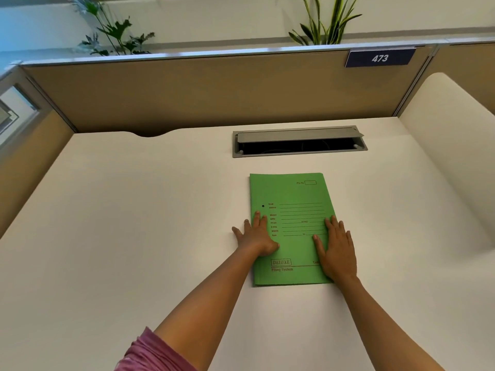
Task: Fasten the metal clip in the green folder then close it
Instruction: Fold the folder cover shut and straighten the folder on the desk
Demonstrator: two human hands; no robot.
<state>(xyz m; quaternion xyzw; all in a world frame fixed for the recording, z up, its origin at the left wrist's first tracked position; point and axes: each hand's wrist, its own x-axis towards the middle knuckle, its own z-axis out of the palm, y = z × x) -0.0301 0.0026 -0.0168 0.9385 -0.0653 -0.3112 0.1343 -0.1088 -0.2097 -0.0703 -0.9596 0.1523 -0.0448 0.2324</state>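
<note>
The green folder [292, 194] lies shut and flat on the white desk [134, 236], its printed front cover facing up. My left hand [255, 235] rests palm down on the folder's left edge, fingers spread, partly over the desk. My right hand [336, 249] lies flat on the folder's right edge, fingers apart. Neither hand grips anything. The metal clip is hidden inside; only a small dark hole [263, 206] shows near the left edge of the cover.
An open grey cable tray [298, 141] is set into the desk behind the folder. Tan partition walls [187, 95] enclose the desk at the back and sides, with a "473" sign [379, 58]. Plants [324, 22] stand beyond the partition.
</note>
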